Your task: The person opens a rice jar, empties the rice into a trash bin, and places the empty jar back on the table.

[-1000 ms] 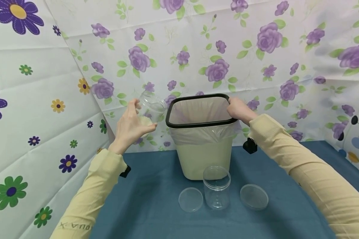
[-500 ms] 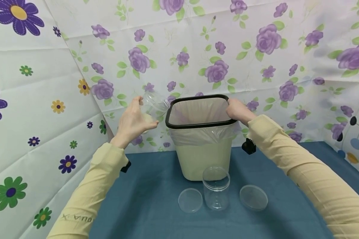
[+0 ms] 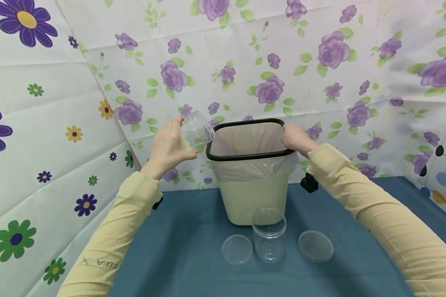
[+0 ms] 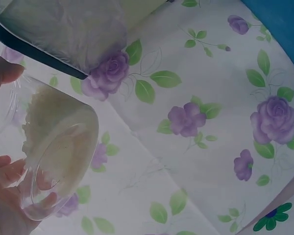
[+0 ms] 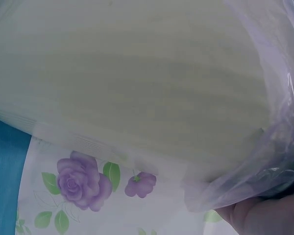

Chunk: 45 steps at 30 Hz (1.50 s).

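Note:
My left hand (image 3: 168,145) holds a clear plastic jar (image 3: 198,130), tipped on its side with its mouth toward the left rim of the trash bin (image 3: 254,194). In the left wrist view, a pale, grainy mass (image 4: 63,129), perhaps rice, lies along the jar's lower side and base. At the right side of the bin, my right hand (image 3: 298,137) grips the black rim over the plastic liner. The liner (image 5: 279,137) hangs in folds beside the right hand in the right wrist view.
A second clear jar (image 3: 269,239) stands uncapped in front of the bin. Round clear lids lie on either side of it, a left lid (image 3: 237,249) and a right lid (image 3: 316,246). Blue cloth (image 3: 193,255) covers the table; flowered sheets (image 3: 223,53) hang behind.
My left hand has moved slightly right and tipped the jar further, bringing its mouth up to the bin's left rim. My right hand stays on the rim.

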Available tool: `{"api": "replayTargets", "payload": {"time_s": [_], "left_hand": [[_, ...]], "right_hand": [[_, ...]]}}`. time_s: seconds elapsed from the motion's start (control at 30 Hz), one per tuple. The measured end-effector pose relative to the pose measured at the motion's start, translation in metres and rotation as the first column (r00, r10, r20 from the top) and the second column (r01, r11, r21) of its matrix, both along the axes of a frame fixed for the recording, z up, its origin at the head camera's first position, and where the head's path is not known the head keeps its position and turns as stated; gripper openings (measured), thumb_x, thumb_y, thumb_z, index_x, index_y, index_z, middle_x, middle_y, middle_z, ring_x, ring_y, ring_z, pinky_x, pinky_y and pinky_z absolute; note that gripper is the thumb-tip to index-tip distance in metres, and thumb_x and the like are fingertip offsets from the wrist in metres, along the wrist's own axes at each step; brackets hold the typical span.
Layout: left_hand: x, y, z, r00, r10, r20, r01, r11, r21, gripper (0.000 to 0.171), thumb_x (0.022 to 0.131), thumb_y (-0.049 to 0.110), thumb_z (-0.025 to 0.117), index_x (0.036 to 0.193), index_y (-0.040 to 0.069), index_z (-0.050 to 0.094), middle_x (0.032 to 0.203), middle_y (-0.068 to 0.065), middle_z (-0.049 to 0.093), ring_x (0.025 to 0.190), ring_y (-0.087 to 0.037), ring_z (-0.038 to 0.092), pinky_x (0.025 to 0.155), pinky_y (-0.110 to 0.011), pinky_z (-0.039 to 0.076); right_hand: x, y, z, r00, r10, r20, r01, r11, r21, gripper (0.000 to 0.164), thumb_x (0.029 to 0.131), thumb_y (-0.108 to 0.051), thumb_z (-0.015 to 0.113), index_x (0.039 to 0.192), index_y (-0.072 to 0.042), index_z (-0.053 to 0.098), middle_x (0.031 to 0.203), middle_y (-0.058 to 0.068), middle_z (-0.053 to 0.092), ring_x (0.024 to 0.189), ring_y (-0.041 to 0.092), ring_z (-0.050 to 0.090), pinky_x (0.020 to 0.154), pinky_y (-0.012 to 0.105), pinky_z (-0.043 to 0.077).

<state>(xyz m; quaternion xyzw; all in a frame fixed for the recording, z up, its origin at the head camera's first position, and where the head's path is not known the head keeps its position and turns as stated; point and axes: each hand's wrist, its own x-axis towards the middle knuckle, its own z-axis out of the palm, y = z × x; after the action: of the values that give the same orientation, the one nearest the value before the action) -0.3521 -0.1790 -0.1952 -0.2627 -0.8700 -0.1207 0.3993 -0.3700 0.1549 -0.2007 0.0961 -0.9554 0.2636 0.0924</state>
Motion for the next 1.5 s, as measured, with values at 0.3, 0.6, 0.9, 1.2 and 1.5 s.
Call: {"api": "replayTargets", "payload": {"time_s": [0.3, 0.6, 0.9, 1.2, 1.5], "left_hand": [[-0.003, 0.005, 0.002, 0.999, -0.015, -0.049, 0.012, 0.998, -0.062, 0.087, 0.049, 0.022, 0.079, 0.121, -0.007, 0.041, 0.108, -0.021, 0.052, 0.091, -0.037, 0.052, 0.077, -0.046, 0.041], [-0.005, 0.009, 0.008, 0.999, 0.025, -0.024, -0.028, 0.991, -0.134, 0.087, 0.050, 0.022, 0.076, 0.124, -0.006, 0.040, 0.113, -0.020, 0.051, 0.097, -0.037, 0.049, 0.080, -0.047, 0.039], [-0.008, 0.014, 0.012, 0.999, 0.033, -0.040, -0.041, 0.978, -0.205, 0.087, 0.053, 0.023, 0.078, 0.125, -0.006, 0.039, 0.118, -0.019, 0.048, 0.104, -0.039, 0.047, 0.085, -0.049, 0.036], [-0.011, 0.018, 0.016, 0.995, 0.051, -0.086, -0.074, 0.955, -0.289, 0.091, 0.049, 0.025, 0.080, 0.125, -0.003, 0.039, 0.116, -0.017, 0.049, 0.099, -0.038, 0.047, 0.085, -0.048, 0.034], [-0.014, 0.021, 0.018, 0.990, 0.055, -0.133, -0.097, 0.936, -0.338, 0.089, 0.048, 0.024, 0.082, 0.122, -0.002, 0.040, 0.113, -0.017, 0.051, 0.098, -0.037, 0.047, 0.084, -0.047, 0.034]], "right_hand": [[-0.001, -0.002, -0.004, 1.000, 0.003, -0.015, -0.003, 1.000, 0.015, 0.014, 0.072, 0.009, 0.034, 0.081, 0.007, 0.045, 0.085, 0.021, 0.048, 0.082, 0.034, 0.047, 0.075, 0.044, 0.040], [-0.001, -0.001, -0.002, 1.000, 0.012, -0.007, -0.012, 1.000, 0.026, 0.018, 0.074, 0.008, 0.034, 0.087, 0.011, 0.046, 0.090, 0.023, 0.048, 0.083, 0.033, 0.046, 0.076, 0.044, 0.039], [0.000, 0.000, -0.003, 1.000, 0.012, 0.003, -0.012, 1.000, 0.017, 0.025, 0.075, 0.008, 0.034, 0.096, 0.014, 0.046, 0.096, 0.026, 0.049, 0.086, 0.034, 0.045, 0.079, 0.045, 0.038], [0.000, 0.001, -0.003, 1.000, 0.010, 0.001, -0.010, 1.000, 0.023, 0.029, 0.075, 0.008, 0.034, 0.100, 0.017, 0.046, 0.102, 0.029, 0.049, 0.090, 0.034, 0.046, 0.081, 0.046, 0.037], [0.001, 0.001, -0.001, 0.999, 0.021, 0.027, -0.020, 1.000, -0.008, 0.035, 0.077, 0.008, 0.032, 0.108, 0.019, 0.044, 0.109, 0.031, 0.047, 0.092, 0.033, 0.044, 0.082, 0.045, 0.036]]}}
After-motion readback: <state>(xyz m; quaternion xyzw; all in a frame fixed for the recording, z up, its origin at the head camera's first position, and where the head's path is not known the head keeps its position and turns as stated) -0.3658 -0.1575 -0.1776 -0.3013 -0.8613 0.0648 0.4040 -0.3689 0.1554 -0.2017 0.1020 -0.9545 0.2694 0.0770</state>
